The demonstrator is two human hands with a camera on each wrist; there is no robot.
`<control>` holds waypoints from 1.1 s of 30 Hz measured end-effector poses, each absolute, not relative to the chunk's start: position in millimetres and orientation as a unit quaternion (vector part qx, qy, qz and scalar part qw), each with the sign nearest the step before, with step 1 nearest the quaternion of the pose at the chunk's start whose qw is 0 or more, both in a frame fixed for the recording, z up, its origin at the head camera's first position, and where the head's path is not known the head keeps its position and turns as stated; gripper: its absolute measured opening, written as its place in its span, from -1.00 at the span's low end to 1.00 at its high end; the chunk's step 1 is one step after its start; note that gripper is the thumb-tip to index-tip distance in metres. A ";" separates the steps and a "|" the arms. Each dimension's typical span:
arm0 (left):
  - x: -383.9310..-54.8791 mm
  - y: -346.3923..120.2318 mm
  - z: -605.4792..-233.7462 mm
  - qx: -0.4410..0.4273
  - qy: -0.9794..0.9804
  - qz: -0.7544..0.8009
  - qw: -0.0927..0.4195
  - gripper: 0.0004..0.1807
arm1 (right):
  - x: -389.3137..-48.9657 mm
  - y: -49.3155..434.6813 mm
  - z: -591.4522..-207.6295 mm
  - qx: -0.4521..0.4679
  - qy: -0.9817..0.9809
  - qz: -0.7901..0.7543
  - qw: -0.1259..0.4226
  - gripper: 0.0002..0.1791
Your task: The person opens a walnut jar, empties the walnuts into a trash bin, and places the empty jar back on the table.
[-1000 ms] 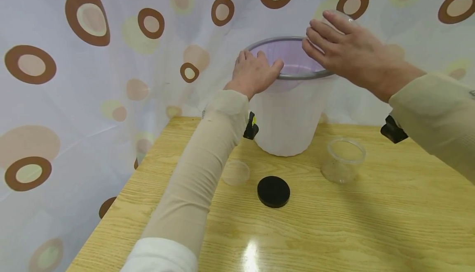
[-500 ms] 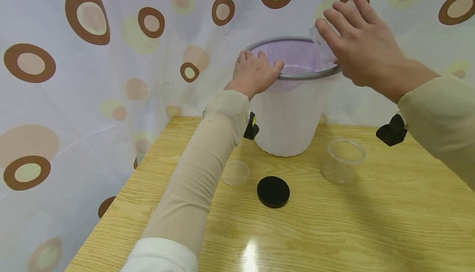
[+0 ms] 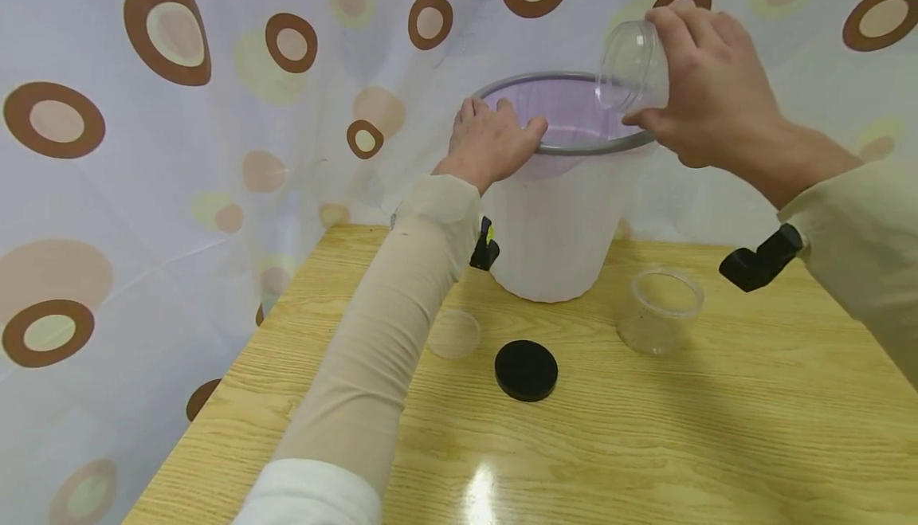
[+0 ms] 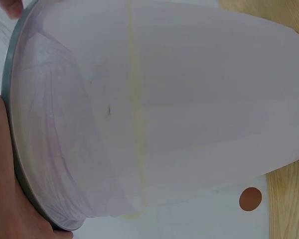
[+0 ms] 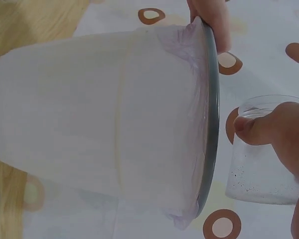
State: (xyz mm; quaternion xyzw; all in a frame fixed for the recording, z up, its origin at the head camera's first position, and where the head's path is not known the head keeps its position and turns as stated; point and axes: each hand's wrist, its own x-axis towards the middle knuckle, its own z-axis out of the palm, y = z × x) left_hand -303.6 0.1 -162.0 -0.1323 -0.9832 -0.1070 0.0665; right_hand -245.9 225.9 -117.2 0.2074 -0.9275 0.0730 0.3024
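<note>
My left hand (image 3: 495,139) grips the near left part of the grey rim of a white trash bin (image 3: 548,222). A thin purple bag (image 3: 566,103) lines the bin and folds over its rim. Above the bin's right side, my right hand (image 3: 717,87) holds a clear plastic jar (image 3: 624,67) on its side, with its threaded mouth facing left. In the right wrist view, my thumb presses near the jar's threads, and small dark specks (image 5: 246,181) cling to its wall.
On the wooden table (image 3: 645,445), a black round lid (image 3: 527,370) lies near a clear thin disc (image 3: 454,334). A clear open tub (image 3: 656,326) stands right of the bin. A dotted curtain (image 3: 215,150) hangs behind and to the left.
My right hand has turned and shifted slightly right, bringing the jar, at first largely hidden behind the hand, into view on its side. My left hand has stayed on the bin's rim.
</note>
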 end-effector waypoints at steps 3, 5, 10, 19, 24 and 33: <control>-303.8 -0.3 -162.3 -0.131 -0.983 -0.111 0.066 -0.17 | -243.8 226.7 -119.0 0.199 -0.926 0.115 0.299 -0.03; -304.0 -0.8 -162.8 -0.131 -0.983 -0.113 0.068 -0.18 | -242.1 227.7 -120.2 0.198 -0.924 0.138 0.296 -0.03; -304.0 -2.0 -165.3 -0.134 -0.980 -0.128 0.075 -0.18 | -235.5 231.0 -122.7 0.199 -0.921 0.177 0.283 0.00; -304.7 -5.1 -170.0 -0.144 -0.969 -0.167 0.108 -0.20 | -222.6 238.6 -127.2 0.173 -0.915 0.242 0.275 -0.06; -305.4 -8.3 -172.3 -0.159 -0.964 -0.179 0.117 -0.22 | -213.6 243.4 -129.9 0.146 -0.910 0.292 0.257 -0.09; -303.4 -13.1 -174.9 -0.183 -0.961 -0.172 0.113 -0.20 | -195.5 247.2 -141.6 0.145 -0.891 0.330 0.274 -0.18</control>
